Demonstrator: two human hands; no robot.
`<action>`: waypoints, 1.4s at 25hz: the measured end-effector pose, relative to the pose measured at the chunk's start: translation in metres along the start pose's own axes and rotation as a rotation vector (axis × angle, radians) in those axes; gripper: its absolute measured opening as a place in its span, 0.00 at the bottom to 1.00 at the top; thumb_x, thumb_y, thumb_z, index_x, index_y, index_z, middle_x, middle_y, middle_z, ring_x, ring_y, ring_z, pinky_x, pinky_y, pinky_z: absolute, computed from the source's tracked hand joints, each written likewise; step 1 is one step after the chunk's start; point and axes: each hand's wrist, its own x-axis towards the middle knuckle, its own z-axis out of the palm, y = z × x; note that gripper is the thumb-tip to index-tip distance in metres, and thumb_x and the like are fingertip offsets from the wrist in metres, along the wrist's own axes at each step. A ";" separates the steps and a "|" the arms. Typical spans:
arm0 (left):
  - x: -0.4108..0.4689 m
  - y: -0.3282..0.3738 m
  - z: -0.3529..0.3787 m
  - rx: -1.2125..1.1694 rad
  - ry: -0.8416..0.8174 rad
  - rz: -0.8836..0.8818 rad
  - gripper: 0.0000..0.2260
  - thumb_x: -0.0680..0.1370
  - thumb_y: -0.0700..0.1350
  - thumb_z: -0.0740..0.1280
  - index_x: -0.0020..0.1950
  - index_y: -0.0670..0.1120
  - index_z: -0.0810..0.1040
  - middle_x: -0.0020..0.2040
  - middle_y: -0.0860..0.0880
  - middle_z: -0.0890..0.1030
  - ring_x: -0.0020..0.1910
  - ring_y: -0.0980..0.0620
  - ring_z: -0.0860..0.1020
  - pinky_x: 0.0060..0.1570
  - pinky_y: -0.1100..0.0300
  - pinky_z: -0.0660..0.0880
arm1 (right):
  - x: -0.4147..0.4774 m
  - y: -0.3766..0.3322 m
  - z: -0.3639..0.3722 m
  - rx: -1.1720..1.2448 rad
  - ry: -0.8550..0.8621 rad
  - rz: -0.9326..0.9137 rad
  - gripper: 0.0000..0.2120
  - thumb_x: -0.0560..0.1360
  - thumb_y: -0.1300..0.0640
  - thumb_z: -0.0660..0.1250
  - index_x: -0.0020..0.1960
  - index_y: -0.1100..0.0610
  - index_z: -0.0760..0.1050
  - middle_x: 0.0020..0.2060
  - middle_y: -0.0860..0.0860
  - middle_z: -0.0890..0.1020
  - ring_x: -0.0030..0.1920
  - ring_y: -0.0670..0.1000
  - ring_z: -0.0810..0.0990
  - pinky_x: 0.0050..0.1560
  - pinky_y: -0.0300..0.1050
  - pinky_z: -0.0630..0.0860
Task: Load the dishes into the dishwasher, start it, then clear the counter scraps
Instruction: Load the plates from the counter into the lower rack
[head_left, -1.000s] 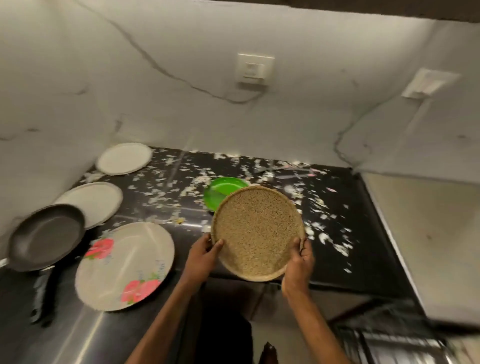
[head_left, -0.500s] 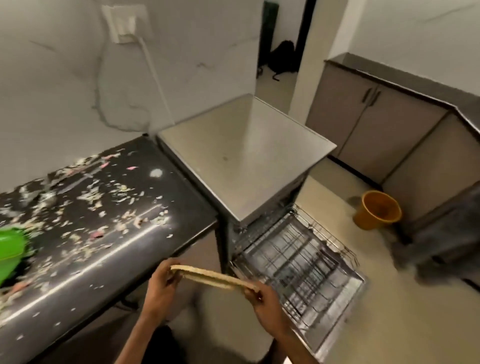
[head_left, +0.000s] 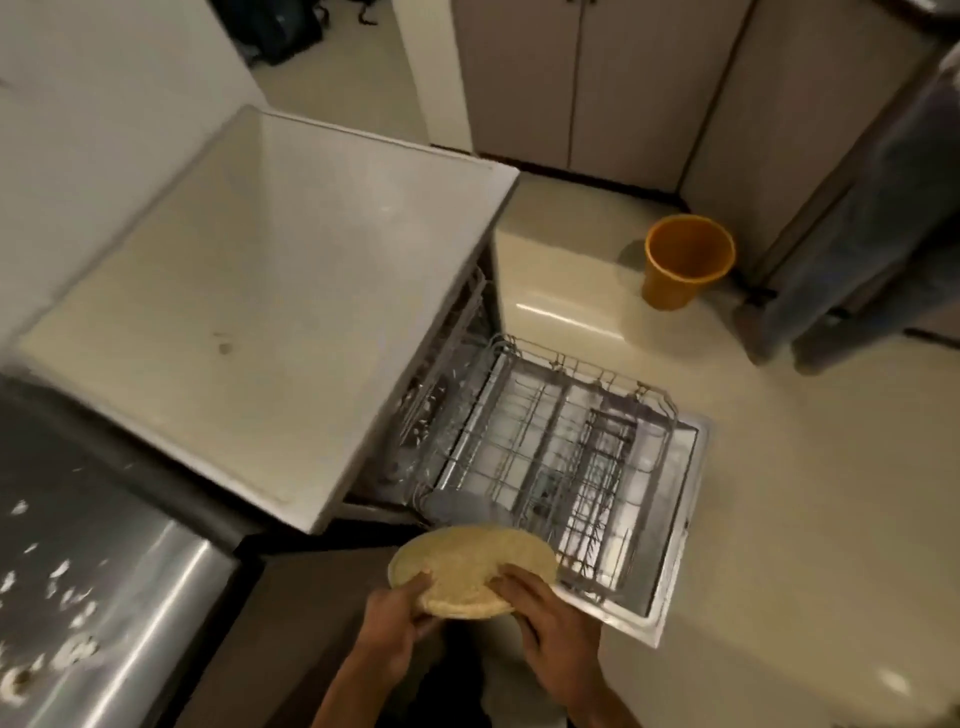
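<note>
Fingers (head_left: 511, 576) grip plate (head_left: 467, 558) rim, pulled-out rack (head_left: 550, 447) just beyond

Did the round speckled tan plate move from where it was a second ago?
Yes. The speckled tan plate left the scrap-strewn black counter, going right; the left hand and right hand hold it at the dishwasher's pulled-out wire rack.

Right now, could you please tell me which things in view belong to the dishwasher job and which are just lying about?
Part of the job: speckled plate, held by left hand and right hand; dishwasher rack, pulled out over the open door; scraps on the counter.
Just lying about: orange bucket on the floor; dark bag by the doorway; cupboard doors.
</note>
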 end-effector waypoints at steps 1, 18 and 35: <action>0.024 0.004 0.006 0.039 0.029 -0.026 0.17 0.77 0.36 0.69 0.65 0.33 0.75 0.53 0.36 0.82 0.49 0.41 0.81 0.36 0.51 0.79 | 0.004 0.009 0.009 0.067 -0.027 0.054 0.19 0.81 0.60 0.61 0.68 0.44 0.75 0.71 0.42 0.71 0.70 0.40 0.69 0.69 0.30 0.63; 0.349 0.037 0.032 0.404 0.034 -0.139 0.16 0.81 0.37 0.63 0.69 0.38 0.71 0.59 0.39 0.79 0.47 0.44 0.78 0.46 0.48 0.80 | 0.153 0.229 0.148 0.809 0.248 1.208 0.19 0.82 0.55 0.63 0.68 0.66 0.69 0.36 0.56 0.81 0.28 0.49 0.77 0.27 0.40 0.73; 0.348 0.044 0.033 0.427 -0.068 -0.110 0.14 0.80 0.39 0.65 0.65 0.43 0.73 0.47 0.46 0.80 0.43 0.49 0.79 0.32 0.54 0.78 | 0.174 0.201 0.140 0.809 0.325 1.307 0.13 0.81 0.64 0.63 0.65 0.66 0.72 0.36 0.56 0.81 0.30 0.49 0.79 0.27 0.39 0.80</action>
